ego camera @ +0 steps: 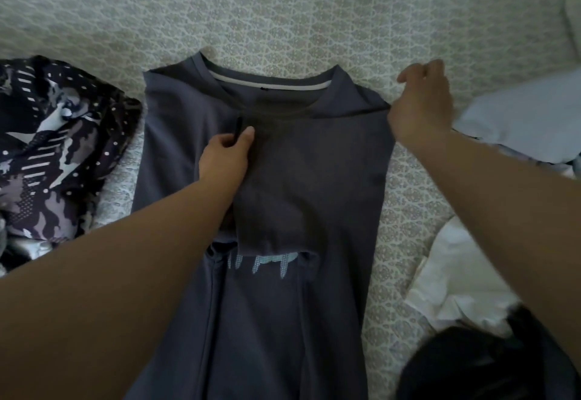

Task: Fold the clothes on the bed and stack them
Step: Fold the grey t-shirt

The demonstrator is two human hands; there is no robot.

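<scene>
Pinching a fold of the slate-blue cotton T-shirt [308,160] just below its collar, my left hand [224,155] has thumb and curled fingers closed on the cloth near the middle of the chest. My right hand [423,107] sits at the shirt's shoulder corner, fingers curled downward; it is blurred, so I cannot tell whether it has hold of the fabric or merely hovers beside it. The shirt lies flat and face up on the pale patterned bedspread [283,6], collar toward the far edge of the bed, a sleeve panel folded across the chest above a light-blue print [261,262]. Toward the left edge of the bed lies a crumpled dark garment with white dots and camouflage patches [53,148]. Toward the right edge are a pale blue cloth [528,119], a white cloth [456,277], and a black garment [471,365] at the near right corner.
</scene>
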